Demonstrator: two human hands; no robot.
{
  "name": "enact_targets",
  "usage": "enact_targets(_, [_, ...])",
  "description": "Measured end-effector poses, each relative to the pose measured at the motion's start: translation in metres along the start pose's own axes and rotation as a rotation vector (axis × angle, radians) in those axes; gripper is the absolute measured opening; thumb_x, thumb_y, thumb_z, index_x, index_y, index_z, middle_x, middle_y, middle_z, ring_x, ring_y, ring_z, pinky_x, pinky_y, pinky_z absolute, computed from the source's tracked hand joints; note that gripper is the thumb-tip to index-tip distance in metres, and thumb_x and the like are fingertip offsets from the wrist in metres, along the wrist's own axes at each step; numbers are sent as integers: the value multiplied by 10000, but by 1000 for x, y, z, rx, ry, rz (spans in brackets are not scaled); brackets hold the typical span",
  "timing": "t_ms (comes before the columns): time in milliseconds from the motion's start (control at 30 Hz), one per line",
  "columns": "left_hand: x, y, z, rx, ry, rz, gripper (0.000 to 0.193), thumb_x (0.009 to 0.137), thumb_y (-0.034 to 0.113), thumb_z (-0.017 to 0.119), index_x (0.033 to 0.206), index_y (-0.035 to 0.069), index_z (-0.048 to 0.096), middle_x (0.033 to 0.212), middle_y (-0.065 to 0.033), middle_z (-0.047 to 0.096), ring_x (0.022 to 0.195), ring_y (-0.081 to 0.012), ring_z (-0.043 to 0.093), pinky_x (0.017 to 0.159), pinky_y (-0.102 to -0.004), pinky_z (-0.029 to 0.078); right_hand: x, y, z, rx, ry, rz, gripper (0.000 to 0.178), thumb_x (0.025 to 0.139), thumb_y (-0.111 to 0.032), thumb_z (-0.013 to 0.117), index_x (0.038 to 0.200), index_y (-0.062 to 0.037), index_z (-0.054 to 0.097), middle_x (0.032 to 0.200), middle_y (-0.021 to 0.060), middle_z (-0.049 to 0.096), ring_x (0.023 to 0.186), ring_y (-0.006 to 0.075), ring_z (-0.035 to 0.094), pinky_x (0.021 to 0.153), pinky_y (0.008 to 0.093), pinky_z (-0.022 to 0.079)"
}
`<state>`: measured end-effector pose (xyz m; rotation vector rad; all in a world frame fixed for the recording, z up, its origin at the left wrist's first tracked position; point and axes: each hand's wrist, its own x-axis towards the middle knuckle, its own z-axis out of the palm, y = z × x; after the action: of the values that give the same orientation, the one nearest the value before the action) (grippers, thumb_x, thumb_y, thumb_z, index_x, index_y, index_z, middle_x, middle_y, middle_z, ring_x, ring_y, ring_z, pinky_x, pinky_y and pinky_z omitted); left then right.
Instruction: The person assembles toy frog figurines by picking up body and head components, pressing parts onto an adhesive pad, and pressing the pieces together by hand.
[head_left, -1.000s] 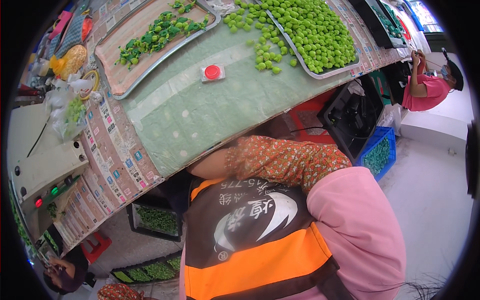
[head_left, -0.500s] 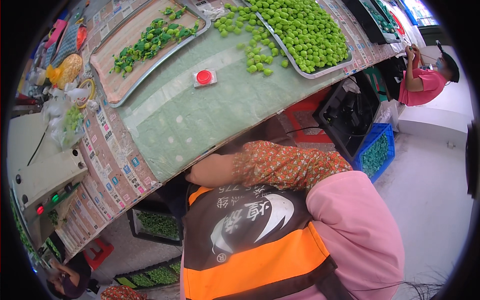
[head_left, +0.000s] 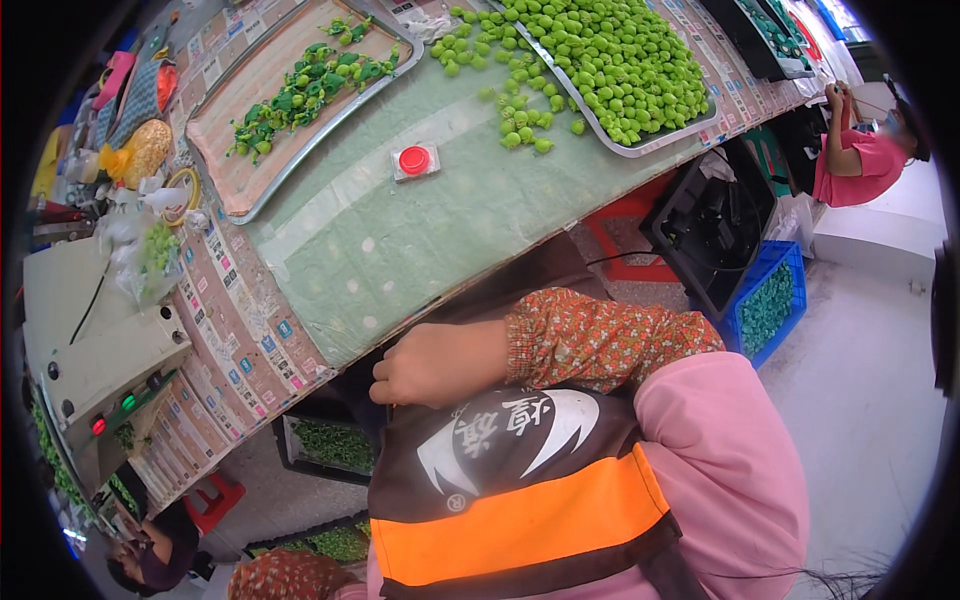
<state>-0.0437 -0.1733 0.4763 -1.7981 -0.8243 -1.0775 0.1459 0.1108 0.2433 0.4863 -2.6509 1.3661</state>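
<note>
Green-sheeted table, right hand near its edge, speckled floor.

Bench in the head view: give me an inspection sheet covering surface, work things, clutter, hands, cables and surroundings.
Surface: green sheet over the patterned table; pale spots on the sheet.
Work things: right tray heaped with round green pieces; left tray with darker green pieces; small clear box with red disc.
Clutter: loose green pieces beside the right tray; clear bag at left.
Hands: right hand curled near the apron, contents hidden; left hand not seen.
Cables: black cable near the black crate.
Surroundings: co-worker in pink; blue crate with teal pieces.
</note>
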Motion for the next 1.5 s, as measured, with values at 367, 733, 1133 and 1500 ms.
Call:
enact_targets(367, [-115,-8,-47,836,-119,-554,218,1061,108,485,1108,-105,492,1170,-308,603,1093,-389,643,963,-461,551,27,10,0,-20,157,-88,157,796,-142,640,896,-32,590,787,108,606,766,322,653,663,441,516])
enact_targets(733, [-204,-14,-89,790,410,-1538,278,982,30,549,1231,-71,622,1231,-163,664,1096,-275,639,938,-394,529,41,33,0,27,253,-41,153,818,-116,647,950,-41,626,716,115,589,650,340,630,584,450,502])
enact_targets(1133, [-296,-25,-85,842,283,-1517,234,963,57,582,1192,7,576,1162,-93,602,1080,-195,578,984,-341,450,38,28,-9,122,110,222,163,856,0,653,1012,8,699,757,132,686,622,226,676,580,324,523])
enact_targets(1500, [-339,-134,-59,1063,-131,-1502,676,812,281,762,1404,146,465,1538,-286,339,1416,-498,324,1139,-573,301,42,24,-9,19,97,235,102,871,-35,663,956,1,707,715,112,679,554,201,664,522,308,489])
